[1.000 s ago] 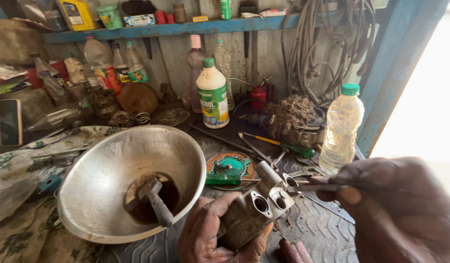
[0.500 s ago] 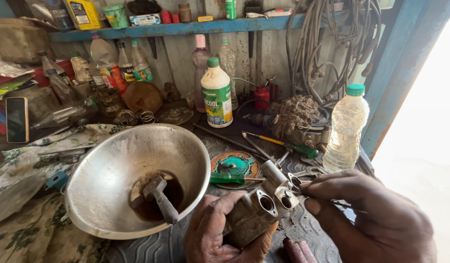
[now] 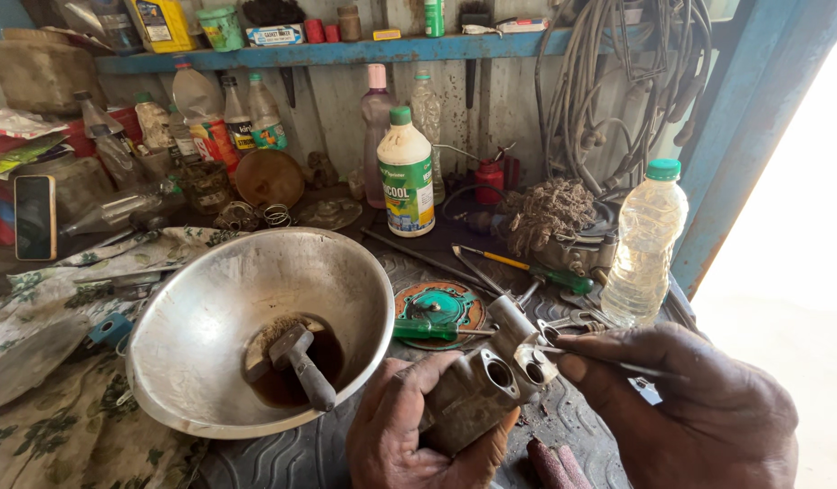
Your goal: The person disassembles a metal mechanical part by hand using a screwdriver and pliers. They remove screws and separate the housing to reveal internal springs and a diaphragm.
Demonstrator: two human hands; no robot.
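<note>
The left hand (image 3: 409, 435) is closed around a grey metal carburettor body (image 3: 486, 385) above the worktop (image 3: 545, 426), while the right hand (image 3: 681, 407) pinches a thin wire (image 3: 609, 362) at its opening, beside the steel bowl (image 3: 210, 308).

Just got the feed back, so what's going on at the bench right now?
A person is working over a cluttered workbench. The left hand grips a grimy metal carburetor body with its two round ports facing up. The right hand pinches a thin metal pick, its tip at the port nearest that hand. Beside them sits a steel bowl with dark liquid and a brush in it. A clear plastic bottle stands behind the right hand.
</note>
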